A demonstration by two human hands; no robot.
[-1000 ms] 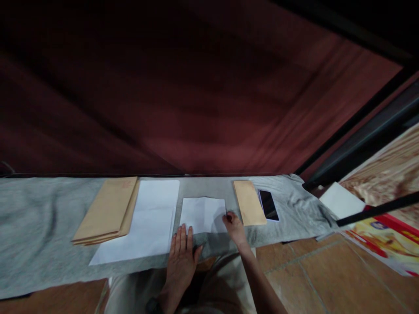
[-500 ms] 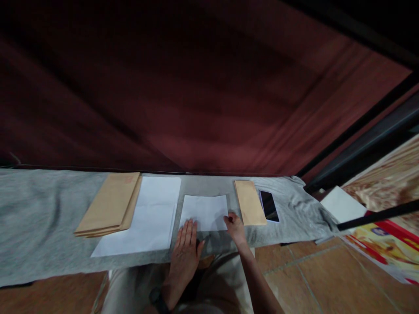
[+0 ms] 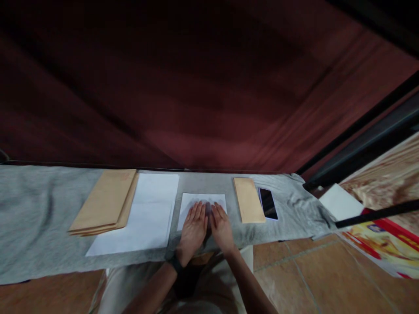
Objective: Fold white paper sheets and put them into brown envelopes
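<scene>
Cloth (image 3: pixel 39 218): grey, runs from the left frame edge to the right, its near edge over a tiled floor (image 3: pixel 310 270); bare stretch far left.
Sheet (image 3: pixel 203 201): small white paper at the cloth's middle, between a larger paper (image 3: pixel 144 218) and an envelope (image 3: pixel 248 199).
Left hand (image 3: pixel 194 229): flat, fingers spread, pressing the sheet.
Right hand (image 3: pixel 221 226): flat beside it, nearly touching, on the sheet too.
Others: envelope stack (image 3: pixel 104 200) far left; phone (image 3: pixel 268 203) just right of the envelope.
Hidden: sheet's near edge under both hands; dark red curtain (image 3: pixel 196 87) fills the back.
</scene>
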